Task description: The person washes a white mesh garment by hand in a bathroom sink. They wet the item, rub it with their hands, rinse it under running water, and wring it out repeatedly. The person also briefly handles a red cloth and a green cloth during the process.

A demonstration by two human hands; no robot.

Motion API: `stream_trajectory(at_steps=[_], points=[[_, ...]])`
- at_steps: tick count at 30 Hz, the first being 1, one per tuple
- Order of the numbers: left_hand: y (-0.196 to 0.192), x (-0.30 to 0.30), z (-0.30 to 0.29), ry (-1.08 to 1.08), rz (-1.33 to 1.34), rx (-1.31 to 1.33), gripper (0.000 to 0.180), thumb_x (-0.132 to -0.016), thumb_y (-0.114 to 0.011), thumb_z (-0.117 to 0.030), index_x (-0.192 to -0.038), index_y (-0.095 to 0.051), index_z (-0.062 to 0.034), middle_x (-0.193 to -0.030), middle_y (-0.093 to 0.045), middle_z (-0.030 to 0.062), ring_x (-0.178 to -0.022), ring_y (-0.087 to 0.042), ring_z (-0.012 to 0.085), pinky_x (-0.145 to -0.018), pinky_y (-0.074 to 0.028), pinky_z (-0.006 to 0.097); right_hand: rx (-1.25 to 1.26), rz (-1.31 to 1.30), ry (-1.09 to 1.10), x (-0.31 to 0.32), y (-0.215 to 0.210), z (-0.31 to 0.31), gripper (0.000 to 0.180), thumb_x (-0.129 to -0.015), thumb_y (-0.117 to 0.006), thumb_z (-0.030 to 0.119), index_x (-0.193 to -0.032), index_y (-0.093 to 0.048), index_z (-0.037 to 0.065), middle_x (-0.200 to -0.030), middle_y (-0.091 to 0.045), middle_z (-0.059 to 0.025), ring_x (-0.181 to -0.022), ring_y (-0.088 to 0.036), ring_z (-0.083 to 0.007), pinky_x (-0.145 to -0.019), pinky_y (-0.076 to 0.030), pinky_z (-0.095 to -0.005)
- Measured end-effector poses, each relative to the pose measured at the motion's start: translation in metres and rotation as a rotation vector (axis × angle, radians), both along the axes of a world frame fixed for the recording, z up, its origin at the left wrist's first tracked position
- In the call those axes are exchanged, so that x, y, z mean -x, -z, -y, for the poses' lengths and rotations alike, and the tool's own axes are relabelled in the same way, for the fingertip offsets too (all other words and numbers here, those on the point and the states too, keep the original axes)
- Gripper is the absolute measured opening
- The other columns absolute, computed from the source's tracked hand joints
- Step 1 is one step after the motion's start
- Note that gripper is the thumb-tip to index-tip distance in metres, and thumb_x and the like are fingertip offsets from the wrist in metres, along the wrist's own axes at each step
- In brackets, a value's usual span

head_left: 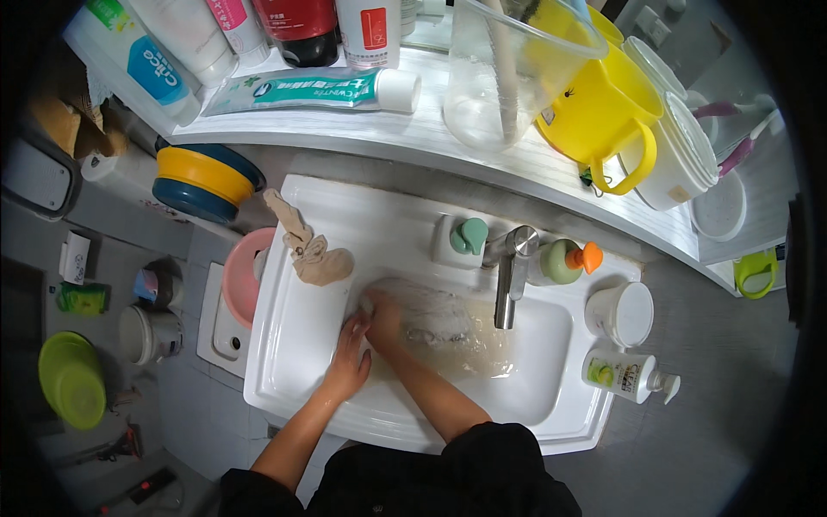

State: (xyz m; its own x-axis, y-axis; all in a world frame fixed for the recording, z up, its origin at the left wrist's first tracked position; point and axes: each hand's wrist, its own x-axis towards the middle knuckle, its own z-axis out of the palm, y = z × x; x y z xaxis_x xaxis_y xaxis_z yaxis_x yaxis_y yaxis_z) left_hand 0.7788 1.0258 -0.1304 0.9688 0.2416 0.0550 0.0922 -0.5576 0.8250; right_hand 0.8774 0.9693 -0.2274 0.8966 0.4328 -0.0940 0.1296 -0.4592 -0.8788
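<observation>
**Two hands rub a thin cloth in the sink**

Both hands work in the white sink [284, 345], where water from the tap [510, 276] can reach. The left hand [349, 362] lies curled against the right hand [383, 317], which grips a sheer, wet cloth [448, 332] under the spout. A beige stocking [312, 250] lies draped over the sink's rim, out of the water.

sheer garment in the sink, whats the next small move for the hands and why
Probably pull the bunched end of the sheer garment further under the faucet. Both the left hand and right hand grip it at the basin's left, while most of the fabric trails loose in the water beneath the spout.
</observation>
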Motion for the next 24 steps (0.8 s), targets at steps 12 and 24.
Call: stream_trajectory(at_steps=[12, 24], points=[[0.029, 0.011, 0.025, 0.342, -0.139, -0.4, 0.041, -0.063, -0.059, -0.003, -0.104, -0.054, -0.008, -0.118, -0.045, 0.0123, -0.115, -0.039, 0.031, -0.097, -0.029, 0.047, 0.425, -0.09, -0.248, 0.041, 0.006, 0.123, 0.032, -0.067, -0.061, 0.013, -0.099, -0.06, 0.009, -0.09, -0.061, -0.0163, -0.083, -0.059, -0.0317, -0.074, -0.046, -0.0384], [-0.028, -0.059, -0.083, -0.089, -0.05, -0.713, 0.044, -0.068, -0.049, 0.006, -0.111, -0.05, -0.0046, -0.122, -0.044, 0.0155, -0.118, -0.034, 0.0362, -0.096, -0.027, 0.05, -0.024, 0.155, -0.087, 0.008, -0.097, -0.007, 0.039, -0.066, -0.063, 0.005, -0.104, -0.052, 0.005, -0.109, -0.049, -0.0162, -0.102, -0.047, -0.0335, -0.085, -0.04, -0.0389]])
